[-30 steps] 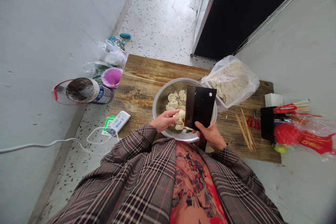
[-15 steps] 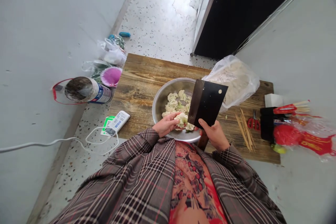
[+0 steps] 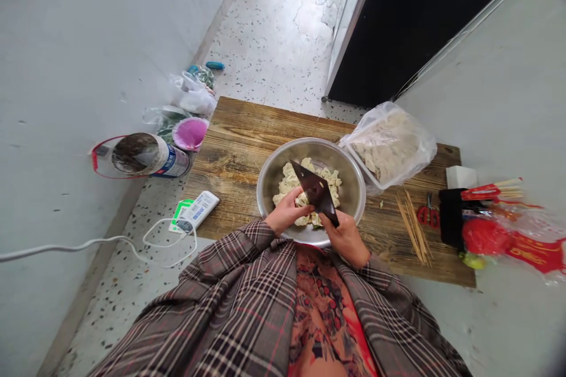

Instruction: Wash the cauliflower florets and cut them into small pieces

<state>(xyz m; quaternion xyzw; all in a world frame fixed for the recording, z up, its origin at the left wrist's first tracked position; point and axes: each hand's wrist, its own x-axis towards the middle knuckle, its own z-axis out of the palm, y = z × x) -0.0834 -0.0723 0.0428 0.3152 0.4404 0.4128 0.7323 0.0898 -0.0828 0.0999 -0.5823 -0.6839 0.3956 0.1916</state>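
Observation:
My right hand [image 3: 347, 239] grips a dark, broad-bladed cleaver [image 3: 317, 189], its blade slanting up to the left over a steel bowl [image 3: 355, 188]. My left hand [image 3: 288, 212] is closed on a cauliflower piece [image 3: 302, 200], partly hidden by the fingers and the blade. Its thumb lies close to the cleaver; whether they touch I cannot tell. Several cauliflower florets [image 3: 335, 179] lie in the bowl beneath both hands.
The bowl stands on a wooden table [image 3: 247, 129]. To its right are a plastic-wrapped tray [image 3: 389, 144], wooden skewers [image 3: 413, 227] and red-handled scissors [image 3: 428, 215]. A phone-like white device [image 3: 198, 211] with a cable lies at the left edge. A bucket [image 3: 152, 155] stands beyond.
The cleaver has swung left and down over the bowl, turning from broadside to slanted. My right hand has moved in close to my left hand. The view has shifted slightly.

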